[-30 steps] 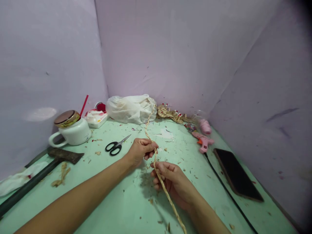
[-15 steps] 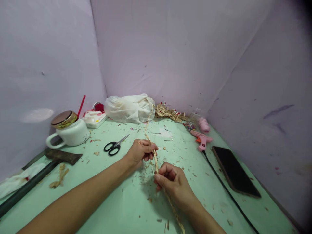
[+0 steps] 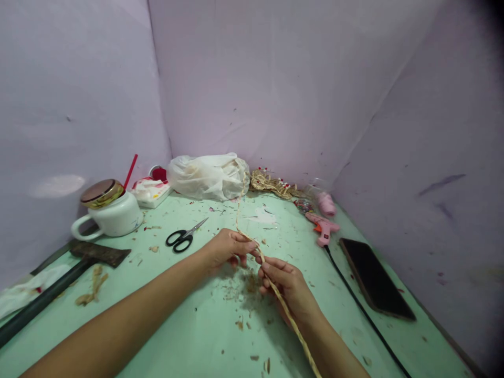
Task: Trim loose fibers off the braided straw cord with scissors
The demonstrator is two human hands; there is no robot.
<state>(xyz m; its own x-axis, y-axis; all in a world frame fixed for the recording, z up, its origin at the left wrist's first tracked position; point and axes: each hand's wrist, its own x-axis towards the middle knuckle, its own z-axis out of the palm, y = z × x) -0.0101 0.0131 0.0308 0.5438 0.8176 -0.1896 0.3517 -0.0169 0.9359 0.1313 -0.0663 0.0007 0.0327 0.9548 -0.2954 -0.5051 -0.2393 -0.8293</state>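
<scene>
A long straw-coloured braided cord [image 3: 291,316] runs from the white plastic bag [image 3: 208,176] at the back, through both hands, and down past the lower edge of the view. My left hand [image 3: 232,247] pinches it between thumb and fingers near the middle of the table. Just below and to the right, my right hand [image 3: 281,278] is closed on the same cord, its thumb on top. The two hands are almost touching. Beneath them lie small brown scraps [image 3: 240,294] on the green table [image 3: 189,336].
Left of my hands are scissors [image 3: 185,236], a hammer-like tool [image 3: 98,254] and a white mug [image 3: 118,215] with a lid. To the right lie a pink glue gun [image 3: 323,228], its black cable and a phone [image 3: 376,278]. Braided pieces with pins [image 3: 273,185] sit against the back wall.
My right hand has slid up the cord, close to my left hand. The cord's lower part has swung to the right and now lies along my right wrist.
</scene>
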